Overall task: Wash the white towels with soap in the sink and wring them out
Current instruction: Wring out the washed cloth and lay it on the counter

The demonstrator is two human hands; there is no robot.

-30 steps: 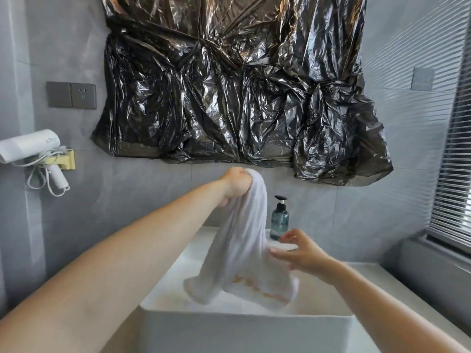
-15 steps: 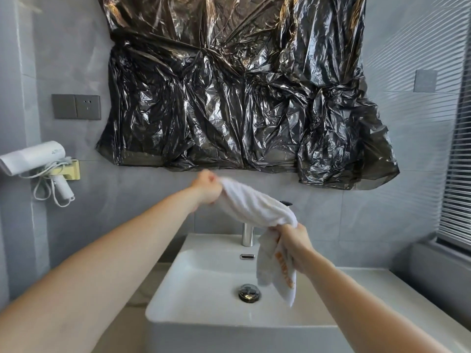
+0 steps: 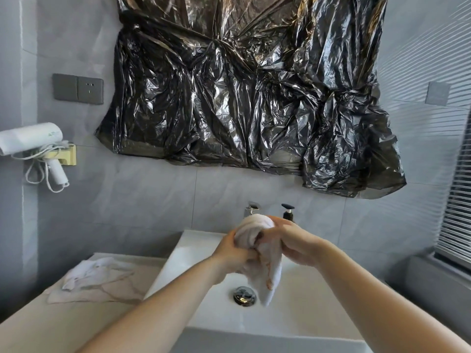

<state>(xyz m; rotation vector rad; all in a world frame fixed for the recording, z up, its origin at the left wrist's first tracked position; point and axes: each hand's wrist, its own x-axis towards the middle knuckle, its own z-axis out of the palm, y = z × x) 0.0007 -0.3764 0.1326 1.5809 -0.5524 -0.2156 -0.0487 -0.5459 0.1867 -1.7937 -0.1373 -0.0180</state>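
Over the sink (image 3: 204,312), the left hand (image 3: 233,253) and right hand (image 3: 297,244) both grip a bunched white towel (image 3: 257,231); its tail hangs above the drain (image 3: 244,296). The step appears to be wringing; next calls for opposed twisting. Another towel (image 3: 94,275) lies near the counter's left edge.

Both arms extended fwd, left hand (image 3: 233,253) & right hand (image 3: 295,244) close together, fingers curled in grip.
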